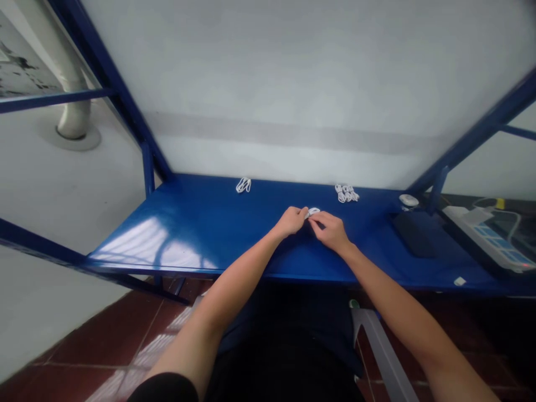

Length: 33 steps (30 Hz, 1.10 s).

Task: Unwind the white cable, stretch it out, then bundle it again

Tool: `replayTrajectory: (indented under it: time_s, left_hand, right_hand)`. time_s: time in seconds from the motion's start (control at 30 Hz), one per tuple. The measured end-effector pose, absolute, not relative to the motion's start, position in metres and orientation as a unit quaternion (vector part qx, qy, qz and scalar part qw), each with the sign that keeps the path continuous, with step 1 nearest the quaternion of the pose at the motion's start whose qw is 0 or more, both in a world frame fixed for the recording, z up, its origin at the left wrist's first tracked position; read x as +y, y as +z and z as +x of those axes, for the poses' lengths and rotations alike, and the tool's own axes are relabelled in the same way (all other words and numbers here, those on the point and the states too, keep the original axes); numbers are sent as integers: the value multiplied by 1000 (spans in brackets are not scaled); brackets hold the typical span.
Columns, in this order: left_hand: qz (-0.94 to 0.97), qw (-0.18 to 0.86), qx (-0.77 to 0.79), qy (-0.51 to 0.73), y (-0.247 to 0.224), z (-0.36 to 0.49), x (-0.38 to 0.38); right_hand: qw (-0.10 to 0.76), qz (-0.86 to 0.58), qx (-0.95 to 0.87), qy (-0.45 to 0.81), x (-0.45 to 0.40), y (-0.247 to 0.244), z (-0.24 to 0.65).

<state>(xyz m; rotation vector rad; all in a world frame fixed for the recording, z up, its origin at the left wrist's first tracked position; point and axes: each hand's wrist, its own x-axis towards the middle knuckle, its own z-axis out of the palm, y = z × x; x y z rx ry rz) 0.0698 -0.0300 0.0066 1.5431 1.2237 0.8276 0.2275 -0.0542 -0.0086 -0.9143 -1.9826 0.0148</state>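
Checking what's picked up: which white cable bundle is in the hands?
The cable bundle pinched between the left hand and right hand; a second bundle and third bundle lie untouched farther back on the blue bench.

The left hand (pixel 290 221) and right hand (pixel 330 231) pinch a small white object (pixel 313 211) at a blue metal desk (pixel 234 245); a looped white cable (pixel 243 185) and a cluster of white cable coils (pixel 345 193) lie beyond them, with a black pad (pixel 412 234) and a power strip (pixel 486 237) at right.
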Motion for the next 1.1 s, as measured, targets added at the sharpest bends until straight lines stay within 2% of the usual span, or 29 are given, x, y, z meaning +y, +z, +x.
replayTrajectory:
  time_s: [0.07,0.13,0.27,0.47,0.63,0.73,0.97,1.03,1.1]
  left_hand:
    - [691,398,490,353,3,70,-28]
    - [718,360,479,355,0,70,-26]
    - [722,363,478,345,-4,71,-24]
    - [694,410,479,347,-1,72,-28]
    - [590,555,468,353,1,74,-29]
    - [556,590,465,355,1,74,-29]
    - [555,614,448,337,3,76,-31]
    - [586,591,446,329,2,76,-31]
    - [649,525,440,332,1,74,-31]
  right_hand:
    - [483,-408,-770,80,-55,-7,226]
    - [491,-451,-723,183,-55,-5,226]
    - [488,-482,-626,371,-51,-5,226]
    - [498,-455,-474,566,-45,-8,227]
    - [505,-451,-458,576,-44,-9,227]
    - [506,-449,-473,564,-44,-9,227]
    - [445,-431,-421,663,-43,-6,234]
    - [439,-426,-422,669,-43,-6,234]
    - [436,-423,-433,666,-44,-6,234]
